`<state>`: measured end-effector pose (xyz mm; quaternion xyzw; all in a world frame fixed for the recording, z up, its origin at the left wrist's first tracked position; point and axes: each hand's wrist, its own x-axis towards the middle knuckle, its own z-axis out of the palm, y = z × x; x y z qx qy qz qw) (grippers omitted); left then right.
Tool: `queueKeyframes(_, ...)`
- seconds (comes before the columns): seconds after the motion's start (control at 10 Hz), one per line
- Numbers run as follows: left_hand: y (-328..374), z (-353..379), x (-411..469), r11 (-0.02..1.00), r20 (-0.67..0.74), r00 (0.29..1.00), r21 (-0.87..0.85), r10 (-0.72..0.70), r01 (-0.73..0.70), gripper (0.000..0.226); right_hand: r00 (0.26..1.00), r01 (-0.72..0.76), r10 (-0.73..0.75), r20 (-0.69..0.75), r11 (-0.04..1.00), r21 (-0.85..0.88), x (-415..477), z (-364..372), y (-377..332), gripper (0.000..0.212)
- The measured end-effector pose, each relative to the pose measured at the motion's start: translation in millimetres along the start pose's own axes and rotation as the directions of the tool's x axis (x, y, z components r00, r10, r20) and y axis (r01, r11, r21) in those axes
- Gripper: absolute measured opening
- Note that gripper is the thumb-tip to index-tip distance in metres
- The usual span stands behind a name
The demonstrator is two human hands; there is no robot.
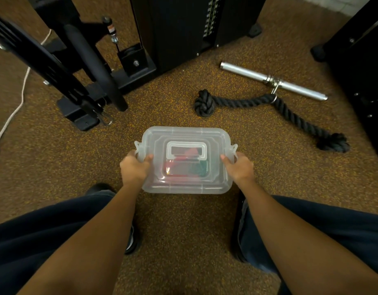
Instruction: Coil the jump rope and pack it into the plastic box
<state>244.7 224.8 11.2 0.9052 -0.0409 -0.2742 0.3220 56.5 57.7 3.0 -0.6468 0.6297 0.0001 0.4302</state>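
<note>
Both forearms were bare, with no sleeves, watch or rings to be seen on the left hand or the right hand. The person wore dark navy trousers and dark shoes with a pale edge at the sole.

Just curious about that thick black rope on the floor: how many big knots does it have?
2. One knot lies beyond the box; the other knot lies far right. None seems hidden.

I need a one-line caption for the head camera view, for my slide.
Both hands, left hand and right hand, grip a lidded translucent plastic box above speckled gym flooring.
</note>
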Motion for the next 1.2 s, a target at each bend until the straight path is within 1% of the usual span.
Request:
queueKeyframes(0.1,1.0,1.0,-0.3,1.000,-0.010,1.000,0.019,-0.002,0.002,0.041,1.000,0.006,-0.007,-0.020,0.999,-0.035,-0.6,1.3,-1.3,0.050)
queueKeyframes(0.2,1.3,4.8,-3.7,0.997,-0.054,0.998,0.069,0.030,-0.026,0.039,1.000,-0.003,0.002,-0.026,0.999,-0.051,-1.5,3.7,-2.1,0.052)
queueKeyframes(0.4,1.6,8.7,-8.6,0.994,-0.082,0.995,0.090,0.063,-0.055,0.035,0.998,-0.042,0.039,-0.047,0.995,-0.086,-2.6,7.0,-3.6,0.053)
queueKeyframes(0.5,0.0,9.4,-7.6,0.993,-0.081,0.994,0.101,0.072,-0.064,0.035,0.997,-0.049,0.043,-0.058,0.993,-0.103,-2.7,8.5,-5.2,0.051)
queueKeyframes(0.6,-1.0,10.1,-7.1,0.992,-0.077,0.994,0.102,0.081,-0.073,0.035,0.997,-0.036,0.024,-0.078,0.986,-0.162,-5.6,11.8,-8.0,0.043)
queueKeyframes(0.7,-1.0,11.1,-6.7,0.987,-0.086,0.992,0.139,0.095,-0.083,0.034,0.993,-0.025,0.003,-0.114,0.981,-0.193,-9.1,15.5,-11.3,0.041)
queueKeyframes(0.8,-1.8,12.3,-7.4,0.976,-0.077,0.991,0.197,0.106,-0.089,0.035,0.994,-0.022,-0.002,-0.113,0.977,-0.211,-11.8,18.8,-11.5,0.042)
queueKeyframes(0.9,-4.4,14.0,-4.9,0.960,-0.042,0.993,0.260,0.114,-0.099,0.037,0.995,0.005,-0.027,-0.099,0.976,-0.219,-15.1,19.7,-9.3,0.044)
queueKeyframes(1.0,0.5,12.1,-4.9,0.943,0.024,0.998,0.328,0.059,-0.064,0.045,0.996,0.020,-0.040,-0.080,0.973,-0.231,-19.7,14.1,-8.9,0.043)
queueKeyframes(1.1,16.6,10.5,-15.8,0.905,0.065,0.993,0.410,0.098,-0.116,0.061,0.993,0.056,-0.078,-0.085,0.970,-0.235,-25.0,5.2,-17.4,0.043)
queueKeyframes(1.2,40.1,10.5,-37.2,0.876,0.191,0.956,0.391,0.221,-0.281,0.061,0.987,0.106,-0.128,-0.094,0.972,-0.212,-34.2,-9.3,-29.9,0.038)
